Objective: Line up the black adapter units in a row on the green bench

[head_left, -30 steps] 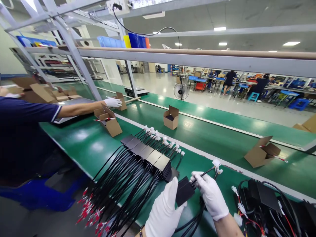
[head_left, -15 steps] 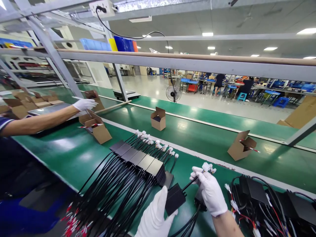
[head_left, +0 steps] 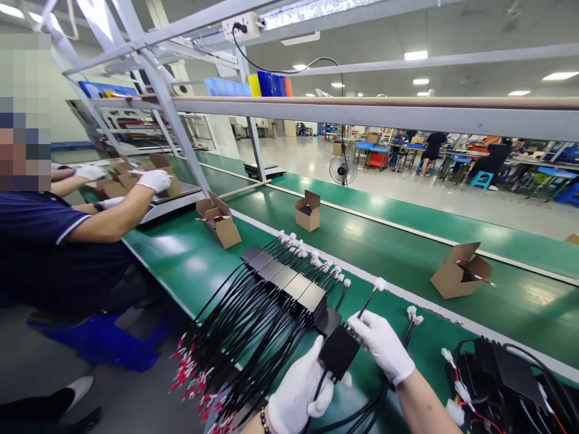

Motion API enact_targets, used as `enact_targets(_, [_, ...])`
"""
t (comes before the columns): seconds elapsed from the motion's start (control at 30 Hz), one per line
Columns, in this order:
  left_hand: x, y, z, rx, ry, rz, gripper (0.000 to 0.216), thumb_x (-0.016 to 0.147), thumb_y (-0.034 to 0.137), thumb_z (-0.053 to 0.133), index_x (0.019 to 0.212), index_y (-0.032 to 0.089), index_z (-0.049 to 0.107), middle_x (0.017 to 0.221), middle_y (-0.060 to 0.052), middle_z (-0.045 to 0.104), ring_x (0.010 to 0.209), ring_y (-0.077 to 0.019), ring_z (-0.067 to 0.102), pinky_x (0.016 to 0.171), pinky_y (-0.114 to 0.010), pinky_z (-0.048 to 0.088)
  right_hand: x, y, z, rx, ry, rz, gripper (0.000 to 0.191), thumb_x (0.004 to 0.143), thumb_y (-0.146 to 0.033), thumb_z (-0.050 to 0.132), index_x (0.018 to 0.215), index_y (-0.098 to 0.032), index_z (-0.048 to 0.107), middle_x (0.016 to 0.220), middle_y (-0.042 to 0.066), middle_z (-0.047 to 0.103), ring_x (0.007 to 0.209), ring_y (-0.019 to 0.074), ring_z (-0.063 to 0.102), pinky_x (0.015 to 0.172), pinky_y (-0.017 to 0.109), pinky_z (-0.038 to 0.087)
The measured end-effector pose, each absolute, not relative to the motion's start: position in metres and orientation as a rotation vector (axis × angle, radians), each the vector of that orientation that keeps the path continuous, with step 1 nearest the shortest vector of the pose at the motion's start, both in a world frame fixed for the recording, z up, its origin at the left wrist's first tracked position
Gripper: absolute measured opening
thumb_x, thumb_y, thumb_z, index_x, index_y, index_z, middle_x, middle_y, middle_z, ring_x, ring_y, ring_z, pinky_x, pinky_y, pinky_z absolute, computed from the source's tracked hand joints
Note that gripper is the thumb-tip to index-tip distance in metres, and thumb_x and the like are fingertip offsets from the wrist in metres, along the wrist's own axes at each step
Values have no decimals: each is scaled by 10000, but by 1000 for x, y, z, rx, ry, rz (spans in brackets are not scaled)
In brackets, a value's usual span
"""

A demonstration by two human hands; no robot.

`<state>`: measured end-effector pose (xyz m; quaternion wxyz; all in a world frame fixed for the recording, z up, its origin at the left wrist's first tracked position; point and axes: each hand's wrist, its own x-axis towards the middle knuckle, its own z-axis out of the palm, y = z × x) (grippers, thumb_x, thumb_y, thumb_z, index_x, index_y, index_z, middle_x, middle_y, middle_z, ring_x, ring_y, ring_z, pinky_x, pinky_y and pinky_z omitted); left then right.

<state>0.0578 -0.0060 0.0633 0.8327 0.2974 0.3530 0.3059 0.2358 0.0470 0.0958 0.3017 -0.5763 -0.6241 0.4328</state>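
My gloved left hand (head_left: pixel 301 386) is closed around a black rectangular module (head_left: pixel 340 352), its thumb along the side. One lead from the module drops past the fingers. My gloved right hand (head_left: pixel 384 346) pinches the short black cable (head_left: pixel 362 312) at the module's upper end. That cable ends in a white plug (head_left: pixel 379 283). Just left of my hands lies a row of stacked black modules (head_left: pixel 283 277). Their white plugs (head_left: pixel 316 259) point away from me, and their long leads with red-and-white ends (head_left: pixel 192 367) hang toward the front edge.
More black modules with tangled wires (head_left: pixel 506 367) lie at the right. Open cardboard boxes stand on the green bench, one mid-bench (head_left: pixel 307 211), one right (head_left: pixel 460 271), one left (head_left: pixel 219 223). A co-worker's gloved hand (head_left: pixel 154 179) is at the left. A metal shelf rail (head_left: pixel 362 114) crosses above.
The view has swung left. My left hand's fingers have closed round the module. My right hand has moved in to the module's cable end. Other white plugs now lie apart from my right hand.
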Motion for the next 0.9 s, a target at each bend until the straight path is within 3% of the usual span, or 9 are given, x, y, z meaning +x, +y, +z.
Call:
enact_targets(0.2, [38, -14, 39, 1080, 1272, 660, 388, 829, 463, 470, 1007, 124, 534, 590, 47, 559, 330, -58, 337, 344, -195, 198, 221, 107, 76, -1846, -1894, 893, 300, 868, -276, 531, 587, -174, 503, 555, -29, 497, 577, 133, 496, 568, 254, 381])
enact_targets(0.33, [29, -13, 28, 1306, 1460, 737, 312, 850, 356, 425, 1008, 142, 588, 597, 31, 566, 519, -129, 517, 525, -244, 391, 207, 140, 55, -1975, -2035, 954, 237, 916, -342, 557, 798, -141, 602, 760, -6, 607, 648, 122, 574, 638, 279, 492])
enact_targets(0.43, [28, -10, 28, 1571, 1599, 709, 325, 876, 325, 379, 1021, 167, 623, 830, -58, 690, 812, -195, 639, 740, -298, 467, 202, 151, 45, -2030, -2095, 997, 225, 929, -348, 546, 925, -134, 617, 881, 20, 636, 728, 142, 617, 672, 300, 530])
enact_targets(0.53, [29, -7, 25, 1721, 1669, 662, 370, 902, 287, 317, 1072, 165, 622, 1014, -102, 700, 967, -211, 641, 858, -310, 463, 204, 156, 38, -2082, -2120, 979, 221, 932, -341, 544, 976, -137, 616, 944, 34, 639, 788, 160, 627, 712, 324, 539])
enact_targets(0.67, [32, -6, 13, 1812, 1690, 610, 416, 917, 266, 283, 1133, 133, 612, 1037, -132, 700, 977, -228, 647, 887, -327, 469, 209, 153, 33, -2125, -2131, 909, 221, 931, -336, 548, 1008, -138, 611, 992, 51, 636, 849, 175, 627, 775, 365, 529])
enact_targets(0.9, [34, -10, 14, 1935, 1810, 501, 359, 892, 226, 377, 1138, 154, 628, 988, -125, 703, 934, -263, 650, 851, -383, 489, 203, 135, 42, -1971, -2075, 875, 217, 913, -331, 573, 966, -127, 626, 973, 59, 652, 885, 192, 630, 831, 402, 504])
